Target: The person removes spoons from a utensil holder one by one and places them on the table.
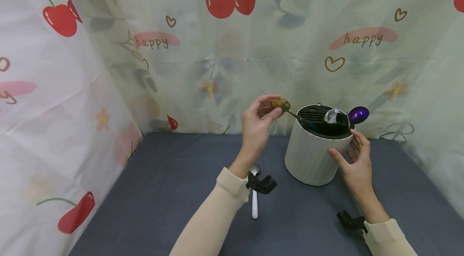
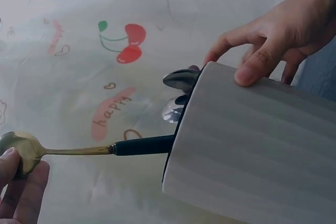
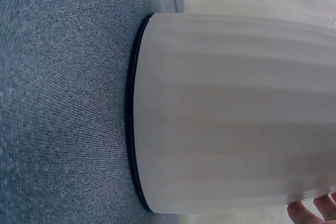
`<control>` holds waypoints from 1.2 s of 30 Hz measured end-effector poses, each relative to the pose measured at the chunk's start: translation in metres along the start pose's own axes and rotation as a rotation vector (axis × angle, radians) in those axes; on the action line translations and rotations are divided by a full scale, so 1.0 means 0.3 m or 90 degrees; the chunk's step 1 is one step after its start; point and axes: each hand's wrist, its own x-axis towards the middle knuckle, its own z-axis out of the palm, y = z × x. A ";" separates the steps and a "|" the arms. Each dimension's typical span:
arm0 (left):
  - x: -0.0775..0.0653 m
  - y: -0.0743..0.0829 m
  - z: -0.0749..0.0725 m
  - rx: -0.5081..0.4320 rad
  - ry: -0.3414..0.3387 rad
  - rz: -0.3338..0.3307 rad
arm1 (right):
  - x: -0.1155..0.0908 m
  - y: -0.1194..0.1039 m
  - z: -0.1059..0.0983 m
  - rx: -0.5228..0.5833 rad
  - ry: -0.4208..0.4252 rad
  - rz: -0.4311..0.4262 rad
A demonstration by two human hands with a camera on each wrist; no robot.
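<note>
My left hand (image 1: 258, 121) pinches the gold bowl of a spoon (image 2: 26, 148) between thumb and fingers. The spoon's dark green handle (image 2: 142, 146) points down into a white ribbed utensil holder (image 1: 314, 159), its lower end hidden inside. On the holder's right side, my right hand (image 1: 357, 165) grips the wall, thumb in front and fingers near the rim. A purple spoon (image 1: 358, 114) and a silver spoon (image 1: 331, 116) stand in the holder's black slotted top (image 1: 313, 113), bowls up. Only fingertips (image 3: 304, 213) of the right hand show in the right wrist view.
A silver spoon with a white handle (image 1: 255, 203) lies on the dark grey tablecloth (image 1: 174, 191), partly behind my left wrist. Behind the table hangs a curtain (image 1: 246, 75) printed with cherries; another stretch of it borders the left side.
</note>
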 end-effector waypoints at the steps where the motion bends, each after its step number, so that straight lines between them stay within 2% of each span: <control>1: 0.000 0.001 -0.008 -0.010 0.004 0.000 | 0.000 0.001 0.000 0.001 0.000 0.000; 14: -0.014 0.023 -0.108 -0.057 0.069 0.032 | -0.001 0.002 0.000 0.014 -0.005 -0.004; 20: -0.019 0.025 -0.158 -0.074 0.096 0.023 | 0.000 0.006 -0.001 0.015 -0.004 -0.005; 36: -0.048 0.040 -0.336 0.013 0.120 -0.011 | 0.001 0.012 -0.002 0.010 -0.005 0.000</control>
